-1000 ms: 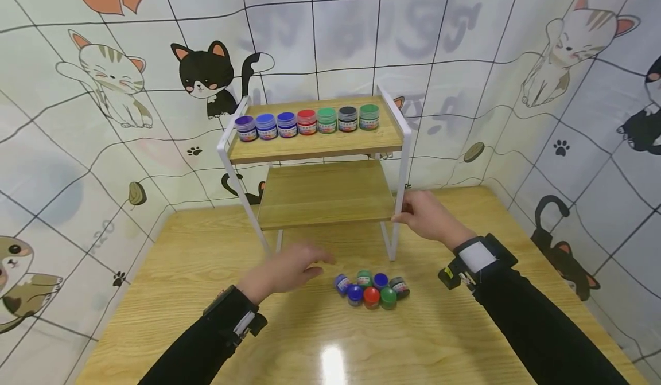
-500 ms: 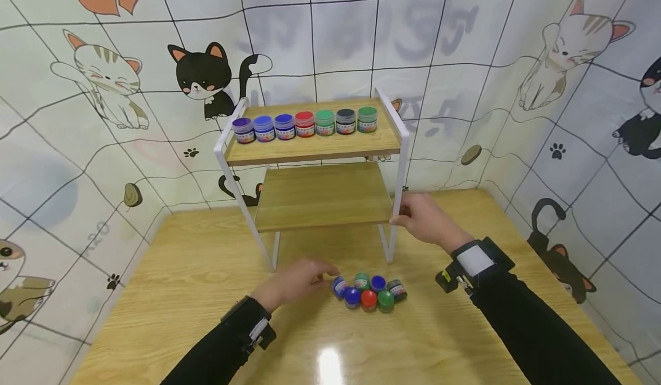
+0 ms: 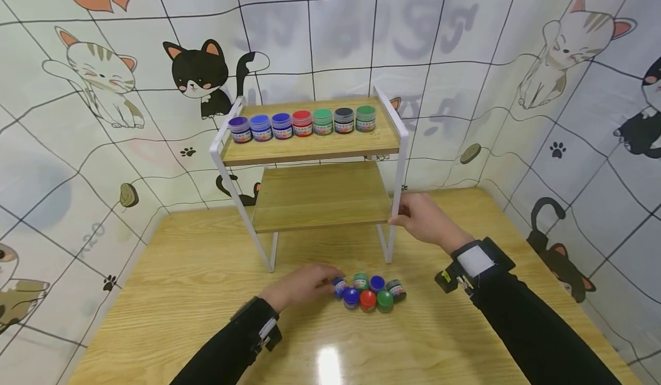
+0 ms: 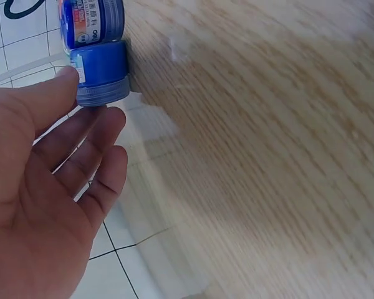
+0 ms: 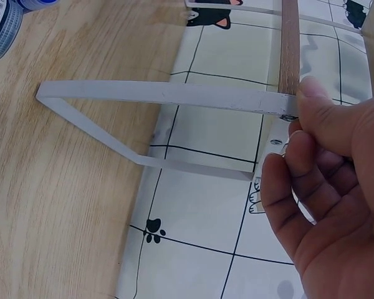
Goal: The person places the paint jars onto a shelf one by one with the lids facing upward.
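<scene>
My left hand (image 3: pixel 303 286) is at the left end of a small cluster of paint jars on the table, its thumb and index finger pinching a blue paint jar (image 3: pixel 339 288). In the left wrist view, the thumb lies against that jar (image 4: pixel 103 71), and the other fingers curl loosely beneath it. The index fingertip is partly hidden. My right hand (image 3: pixel 426 218) pinches the white side leg of a two-tier shelf rack (image 3: pixel 322 195) at its lower board. The right wrist view has the thumb on the metal frame (image 5: pixel 174 93) where it meets the board's edge.
Beside the held jar lie a red jar (image 3: pixel 368 300), a green jar (image 3: pixel 384 300), a tilted black jar (image 3: pixel 396 290) and several others. A row of several capped jars, including a red one (image 3: pixel 302 123), stands on the upper board. Cat-print cloth (image 3: pixel 330 35) hangs behind.
My left hand has moved right to the leftmost blue jar and closed its thumb and index finger on it. The right hand keeps its hold on the rack.
</scene>
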Demonstrator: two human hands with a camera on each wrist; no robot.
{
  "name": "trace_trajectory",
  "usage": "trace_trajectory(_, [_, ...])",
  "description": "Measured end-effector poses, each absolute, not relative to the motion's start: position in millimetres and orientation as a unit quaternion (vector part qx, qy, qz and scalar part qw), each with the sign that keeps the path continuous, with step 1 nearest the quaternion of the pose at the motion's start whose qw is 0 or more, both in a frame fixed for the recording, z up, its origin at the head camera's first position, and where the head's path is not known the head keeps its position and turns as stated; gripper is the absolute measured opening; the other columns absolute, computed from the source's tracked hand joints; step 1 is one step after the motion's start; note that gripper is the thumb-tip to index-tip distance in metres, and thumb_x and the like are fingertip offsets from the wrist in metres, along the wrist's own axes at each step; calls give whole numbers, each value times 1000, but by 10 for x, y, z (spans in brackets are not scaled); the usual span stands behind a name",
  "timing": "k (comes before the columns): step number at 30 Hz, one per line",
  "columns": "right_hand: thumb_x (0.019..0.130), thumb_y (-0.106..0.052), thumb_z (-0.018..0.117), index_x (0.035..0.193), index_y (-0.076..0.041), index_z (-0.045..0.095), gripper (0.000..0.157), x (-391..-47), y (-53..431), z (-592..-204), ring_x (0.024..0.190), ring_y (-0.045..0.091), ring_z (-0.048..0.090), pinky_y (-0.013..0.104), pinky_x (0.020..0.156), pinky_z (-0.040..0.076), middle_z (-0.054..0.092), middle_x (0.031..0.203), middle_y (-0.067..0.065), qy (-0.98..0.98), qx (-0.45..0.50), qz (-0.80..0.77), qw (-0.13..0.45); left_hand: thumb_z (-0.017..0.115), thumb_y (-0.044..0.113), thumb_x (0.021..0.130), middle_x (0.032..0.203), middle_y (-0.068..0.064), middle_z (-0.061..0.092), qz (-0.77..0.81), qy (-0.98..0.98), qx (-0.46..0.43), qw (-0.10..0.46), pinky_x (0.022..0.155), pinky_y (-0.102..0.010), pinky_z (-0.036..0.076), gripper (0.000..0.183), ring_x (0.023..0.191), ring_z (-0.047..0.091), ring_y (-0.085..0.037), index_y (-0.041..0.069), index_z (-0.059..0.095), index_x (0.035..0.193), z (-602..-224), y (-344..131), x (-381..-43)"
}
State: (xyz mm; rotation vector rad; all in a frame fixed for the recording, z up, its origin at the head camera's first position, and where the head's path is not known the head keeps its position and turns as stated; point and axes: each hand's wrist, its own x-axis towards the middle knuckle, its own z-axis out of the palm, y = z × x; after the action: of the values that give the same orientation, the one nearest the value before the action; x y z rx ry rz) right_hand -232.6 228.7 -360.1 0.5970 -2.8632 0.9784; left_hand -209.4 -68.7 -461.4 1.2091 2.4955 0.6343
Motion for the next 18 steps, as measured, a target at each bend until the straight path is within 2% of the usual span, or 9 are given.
trace_trajectory(9, [88,-9,68,92,-3,66,8,-2300,2278,-3576,70,18,57,34,63,49,65,80,6,-929,189,319,24,52,17,98,133,-5,57,205,870,421,156,105,-38,41,37,123,50,-18,10,53,134,-4653,-658,-2109])
trace_trajectory(18, [88,-10,68,93,-2,66,9,-2308,2285,-3583,73,18,59,36,65,52,66,83,8,-931,183,315,26,51,23,100,131,2,58,219,876,395,167,102,-35,43,34,120,52,-13,17,54,133,-4694,-661,-2110])
